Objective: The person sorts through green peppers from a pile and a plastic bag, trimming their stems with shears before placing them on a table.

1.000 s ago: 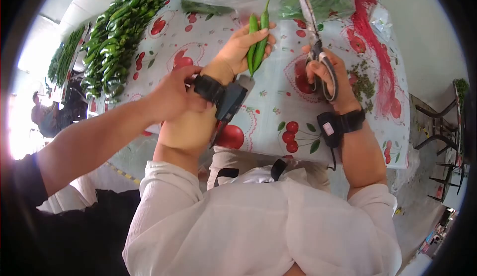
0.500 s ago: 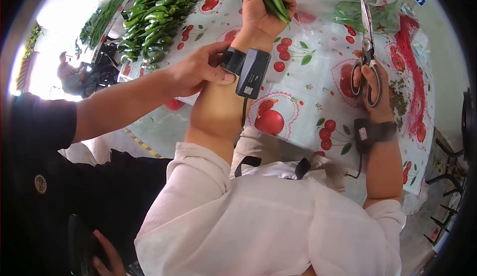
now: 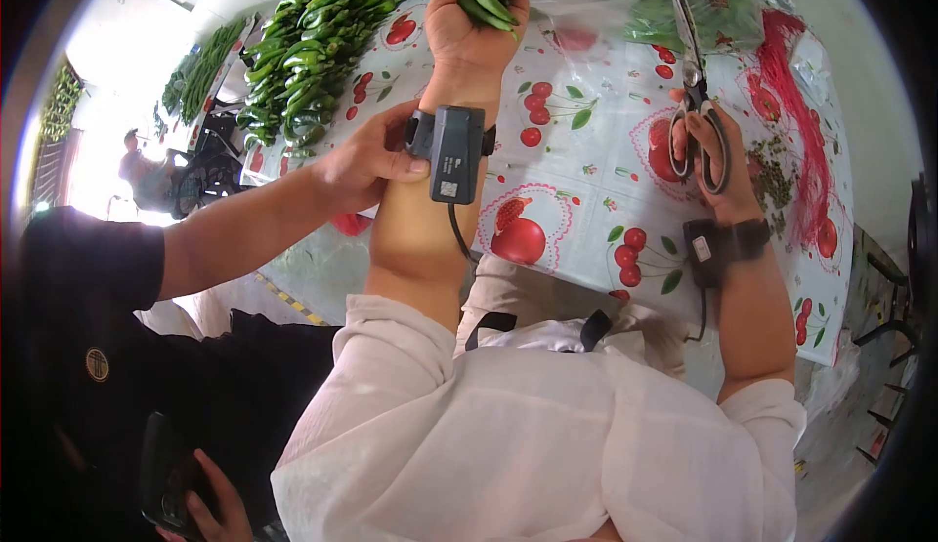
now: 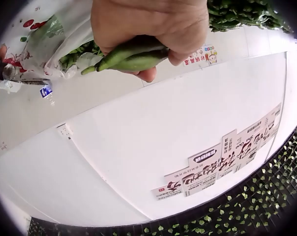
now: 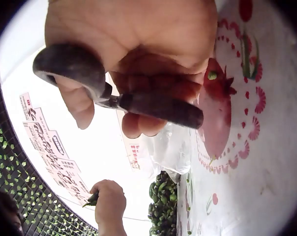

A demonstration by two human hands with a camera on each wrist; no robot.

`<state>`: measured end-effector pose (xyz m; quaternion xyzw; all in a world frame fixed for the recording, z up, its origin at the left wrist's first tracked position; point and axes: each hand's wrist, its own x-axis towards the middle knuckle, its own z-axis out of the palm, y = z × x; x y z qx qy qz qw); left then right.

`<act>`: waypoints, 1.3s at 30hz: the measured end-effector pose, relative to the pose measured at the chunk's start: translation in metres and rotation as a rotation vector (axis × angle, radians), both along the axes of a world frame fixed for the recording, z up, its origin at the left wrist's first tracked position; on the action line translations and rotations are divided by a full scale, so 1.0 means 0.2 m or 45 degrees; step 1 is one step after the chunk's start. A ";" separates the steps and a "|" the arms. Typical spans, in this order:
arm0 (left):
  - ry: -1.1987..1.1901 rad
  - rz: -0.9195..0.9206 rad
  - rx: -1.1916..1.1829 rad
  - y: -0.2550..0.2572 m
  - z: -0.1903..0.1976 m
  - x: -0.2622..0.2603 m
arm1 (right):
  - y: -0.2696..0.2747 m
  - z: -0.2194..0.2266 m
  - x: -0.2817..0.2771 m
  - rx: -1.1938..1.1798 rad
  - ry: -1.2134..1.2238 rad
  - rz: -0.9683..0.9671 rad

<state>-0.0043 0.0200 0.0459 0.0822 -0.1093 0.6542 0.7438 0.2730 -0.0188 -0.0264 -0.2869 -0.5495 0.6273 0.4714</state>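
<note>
In the head view my left hand is raised with its palm side toward me, fingers curled round green chili peppers. The left wrist view shows the peppers gripped under the palm, one stem end poking out. My right hand holds scissors above the table, blades pointing away from me; in the right wrist view, thumb and fingers pass through the dark handles. Another person's hand touches the strap of the black wrist camera on my left forearm.
A heap of green peppers lies at the table's left. Clear plastic bags stand at the back. Red string and small green scraps lie at the right on the patterned tablecloth. The other person holds a phone.
My left forearm has turned and the hand has risen away from me, keeping the peppers. The other person's hand stays at the wrist strap. My right hand keeps its hold on the scissors.
</note>
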 end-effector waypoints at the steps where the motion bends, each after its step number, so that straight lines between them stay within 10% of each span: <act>1: -0.003 -0.006 0.008 0.00 0.00 0.00 | 0.00 0.00 0.00 -0.016 -0.002 -0.017; 15: 0.085 -0.046 -0.234 -0.06 -0.14 -0.02 | 0.15 -0.02 -0.01 -0.411 0.847 -0.029; 30: 0.580 0.110 -0.496 -0.27 -0.43 -0.04 | -0.18 0.64 -0.09 -0.017 1.807 0.415; 34: 0.614 0.085 -0.457 -0.26 -0.44 -0.02 | -0.19 0.62 -0.07 0.007 1.602 0.756; 39: 0.657 -0.034 -0.385 -0.18 -0.40 0.05 | -0.10 0.37 -0.15 -0.140 1.426 0.544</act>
